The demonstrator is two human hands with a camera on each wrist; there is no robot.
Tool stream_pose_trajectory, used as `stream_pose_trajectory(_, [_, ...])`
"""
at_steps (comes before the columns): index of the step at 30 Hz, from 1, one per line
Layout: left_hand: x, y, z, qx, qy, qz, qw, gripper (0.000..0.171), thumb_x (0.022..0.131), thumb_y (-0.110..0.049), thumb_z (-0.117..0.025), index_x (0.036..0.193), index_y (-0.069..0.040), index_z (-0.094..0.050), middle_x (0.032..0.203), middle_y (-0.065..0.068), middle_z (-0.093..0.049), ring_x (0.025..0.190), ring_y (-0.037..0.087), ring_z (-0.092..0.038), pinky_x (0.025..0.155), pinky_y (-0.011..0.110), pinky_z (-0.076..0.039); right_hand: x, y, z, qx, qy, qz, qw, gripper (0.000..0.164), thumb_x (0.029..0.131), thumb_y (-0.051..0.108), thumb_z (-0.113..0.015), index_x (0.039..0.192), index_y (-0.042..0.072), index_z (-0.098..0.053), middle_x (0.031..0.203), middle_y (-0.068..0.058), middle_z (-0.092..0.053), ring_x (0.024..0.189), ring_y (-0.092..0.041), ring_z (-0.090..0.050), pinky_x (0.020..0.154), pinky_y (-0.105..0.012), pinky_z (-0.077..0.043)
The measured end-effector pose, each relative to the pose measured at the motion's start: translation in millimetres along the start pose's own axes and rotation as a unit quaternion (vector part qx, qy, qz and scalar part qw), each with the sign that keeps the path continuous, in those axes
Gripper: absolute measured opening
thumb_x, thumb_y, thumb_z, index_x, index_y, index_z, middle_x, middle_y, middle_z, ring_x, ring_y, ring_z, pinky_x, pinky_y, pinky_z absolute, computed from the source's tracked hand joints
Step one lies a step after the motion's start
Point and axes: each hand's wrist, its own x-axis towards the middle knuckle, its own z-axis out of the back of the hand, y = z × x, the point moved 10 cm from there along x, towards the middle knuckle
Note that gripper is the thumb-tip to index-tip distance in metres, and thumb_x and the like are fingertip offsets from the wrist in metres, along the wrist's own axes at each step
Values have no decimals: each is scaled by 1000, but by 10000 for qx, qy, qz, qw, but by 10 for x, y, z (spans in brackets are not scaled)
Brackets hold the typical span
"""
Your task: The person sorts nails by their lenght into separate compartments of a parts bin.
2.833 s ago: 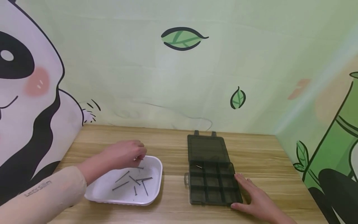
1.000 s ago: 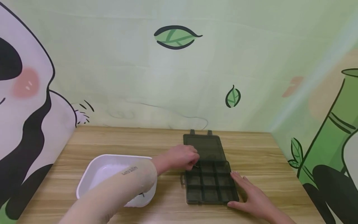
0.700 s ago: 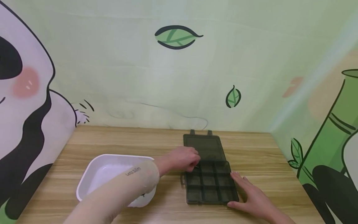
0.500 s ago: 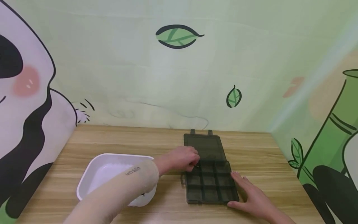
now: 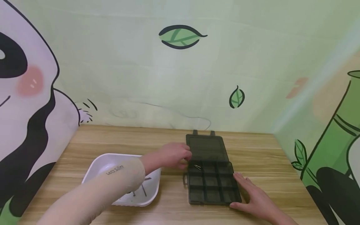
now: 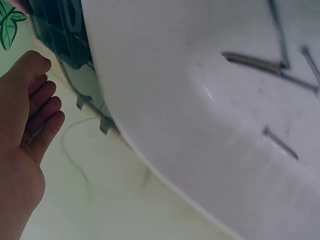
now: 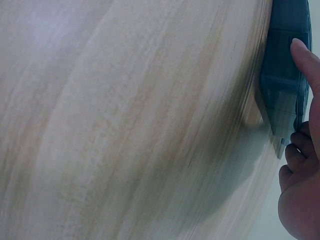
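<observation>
My left hand (image 5: 175,155) is just left of the dark compartment box (image 5: 211,197). Its fingers hang loosely curled and hold nothing, as the left wrist view also shows. Two small, shiny screws (image 5: 198,167) lie in the box's back left compartment. My right hand (image 5: 254,198) rests at the box's right side, fingers along the side wall and thumb at the front corner. Left of the box stands a white tray (image 5: 153,195) with several dark screws (image 6: 282,143), some with ridged shanks. My left forearm hides much of the tray.
The box's lid (image 5: 208,147) lies folded back towards the wall, its two latches (image 5: 212,133) at the far edge. A handle (image 5: 184,179) sticks out on its left side. The wooden table (image 5: 247,150) ends at a wall covering with printed panda and leaves.
My left hand brought a screw from the tray to the back left compartment, let it go and drew back left. That compartment shows one more screw. The right hand stays put.
</observation>
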Motion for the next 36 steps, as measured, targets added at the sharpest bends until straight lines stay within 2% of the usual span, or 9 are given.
stream_pose_trajectory(5, [-185, 58, 155, 27, 14, -65, 10000, 15, 89, -25, -85, 95, -15, -74, 92, -4, -66, 90, 16, -64, 76, 31, -56, -10, -9, 8, -15, -26, 4, 10000, 108, 82, 65, -83, 162, 6, -43, 165, -21, -44, 147, -49, -45, 116, -64, -38])
stream_pose_trajectory(11, [-436, 192, 277, 33, 192, 74, 9998, 18, 88, -23, -84, 100, -13, -75, 95, -3, -67, 94, 17, -65, 80, 31, -57, -6, -10, 3, 15, 17, 1, 10000, 108, 82, 66, -82, 163, 6, -42, 165, -21, -43, 148, -50, -44, 115, -65, -38])
stream_pose_trajectory(18, [-788, 338, 434, 161, 66, 226, 9996, 16, 83, -18, -83, 96, -13, -74, 92, -2, -67, 90, 18, -65, 78, 33, -57, -3, 5, 22, -5, -41, 9, 10000, 108, 82, 65, -82, 162, 6, -43, 165, -21, -44, 148, -50, -44, 116, -64, -38])
stream_pose_trajectory(27, [-1205, 542, 463, 14, -84, 657, 9978, 18, 80, -17, -86, 91, -16, -72, 89, -5, -65, 85, 15, -63, 74, 33, -56, 9, -10, 6, 57, 96, -79, 9999, 110, 82, 67, -82, 163, 6, -41, 166, -23, -41, 147, -56, -41, 113, -69, -39])
stream_pose_trajectory(36, [-1513, 633, 490, -121, -37, 1085, 9940, 21, 79, -18, -90, 91, -16, -73, 86, -6, -63, 82, 14, -62, 73, 34, -57, -12, -22, -11, 70, 174, -140, 9997, 111, 82, 68, -81, 166, 9, -38, 168, -22, -39, 147, -58, -40, 111, -71, -40])
